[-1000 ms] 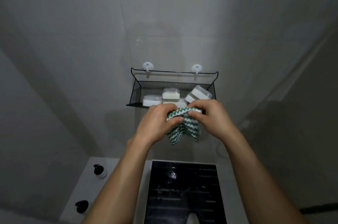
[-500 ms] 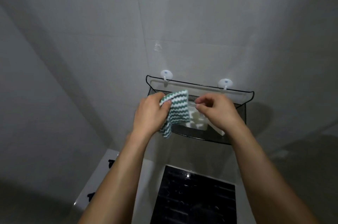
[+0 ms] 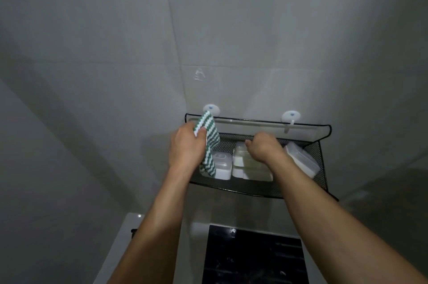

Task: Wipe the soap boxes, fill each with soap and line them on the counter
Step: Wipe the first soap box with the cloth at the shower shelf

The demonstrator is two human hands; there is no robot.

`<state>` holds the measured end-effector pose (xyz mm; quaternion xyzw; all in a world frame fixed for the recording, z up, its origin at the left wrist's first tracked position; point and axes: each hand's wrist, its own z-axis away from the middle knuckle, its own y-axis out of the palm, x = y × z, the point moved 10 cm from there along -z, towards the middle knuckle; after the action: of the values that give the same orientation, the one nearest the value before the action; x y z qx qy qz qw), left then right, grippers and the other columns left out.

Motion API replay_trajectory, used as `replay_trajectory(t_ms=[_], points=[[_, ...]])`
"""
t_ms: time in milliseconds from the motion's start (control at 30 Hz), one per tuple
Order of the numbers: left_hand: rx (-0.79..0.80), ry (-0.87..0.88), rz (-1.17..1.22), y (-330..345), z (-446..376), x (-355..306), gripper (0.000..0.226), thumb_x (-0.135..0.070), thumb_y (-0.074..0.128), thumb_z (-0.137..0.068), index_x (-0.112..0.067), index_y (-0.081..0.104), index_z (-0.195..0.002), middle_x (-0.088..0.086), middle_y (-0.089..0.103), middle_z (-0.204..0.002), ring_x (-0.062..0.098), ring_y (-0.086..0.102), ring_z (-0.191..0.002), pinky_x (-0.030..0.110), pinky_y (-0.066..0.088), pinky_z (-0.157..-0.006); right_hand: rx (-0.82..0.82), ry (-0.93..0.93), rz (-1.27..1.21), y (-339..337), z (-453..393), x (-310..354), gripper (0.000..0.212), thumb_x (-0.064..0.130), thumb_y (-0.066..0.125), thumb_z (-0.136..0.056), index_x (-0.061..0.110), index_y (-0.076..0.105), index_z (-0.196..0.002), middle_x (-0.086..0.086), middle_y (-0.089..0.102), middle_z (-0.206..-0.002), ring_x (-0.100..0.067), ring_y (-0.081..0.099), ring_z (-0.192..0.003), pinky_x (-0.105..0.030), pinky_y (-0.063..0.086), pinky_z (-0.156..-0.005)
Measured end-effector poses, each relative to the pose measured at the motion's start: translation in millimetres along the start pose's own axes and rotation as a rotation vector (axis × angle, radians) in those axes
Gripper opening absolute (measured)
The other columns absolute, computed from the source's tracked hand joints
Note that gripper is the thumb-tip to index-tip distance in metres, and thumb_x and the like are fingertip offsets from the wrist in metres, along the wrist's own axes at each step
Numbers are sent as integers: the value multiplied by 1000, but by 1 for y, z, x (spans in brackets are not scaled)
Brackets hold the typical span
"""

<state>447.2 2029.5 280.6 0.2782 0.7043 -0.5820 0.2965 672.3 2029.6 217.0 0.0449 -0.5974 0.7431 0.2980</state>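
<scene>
left hand [image 3: 187, 148] grips striped cloth [image 3: 209, 144]; right hand [image 3: 264, 150] reaches into basket [image 3: 319, 151].

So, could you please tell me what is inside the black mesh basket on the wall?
The mesh basket holds white soap boxes: one on the left, a middle cluster and a tilted one at right. The right hand and striped cloth cover parts of them.

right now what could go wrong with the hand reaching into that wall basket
The right hand reaches over the middle soap box in the mesh basket; the rightmost box already sits tilted against the basket's end and could be knocked. The basket hangs from two small wall hooks, so a hard pull might unseat it. The striped cloth in the left hand hides part of the left box.
</scene>
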Motion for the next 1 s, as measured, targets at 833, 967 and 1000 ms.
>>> replay_trajectory(t_ms=[833,967,1000], points=[[147,-2,69,44,-11,23,6,-13,51,-96,-8,54,-98,17,66,-102,37,61,-93,46,51,-80,-6,114,-606,45,1,-37,55,12,89,-68,7,62,-117,-12,70,-115,-29,65,-105,-41,52,-96],[121,33,152,37,-9,20,16,-12,51,-95,-18,60,-107,8,69,-101,30,63,-92,36,50,-77,18,81,-856,38,14,-39,52,1,83,-73,8,59,-119,-6,68,-103,-24,66,-90,-35,55,-74],[107,53,174,34,-7,15,22,-13,51,-96,-21,62,-112,5,69,-101,27,63,-92,32,47,-75,33,52,-935,34,19,-35,53,-3,82,-73,8,59,-119,-7,68,-101,-24,67,-87,-35,56,-71]])
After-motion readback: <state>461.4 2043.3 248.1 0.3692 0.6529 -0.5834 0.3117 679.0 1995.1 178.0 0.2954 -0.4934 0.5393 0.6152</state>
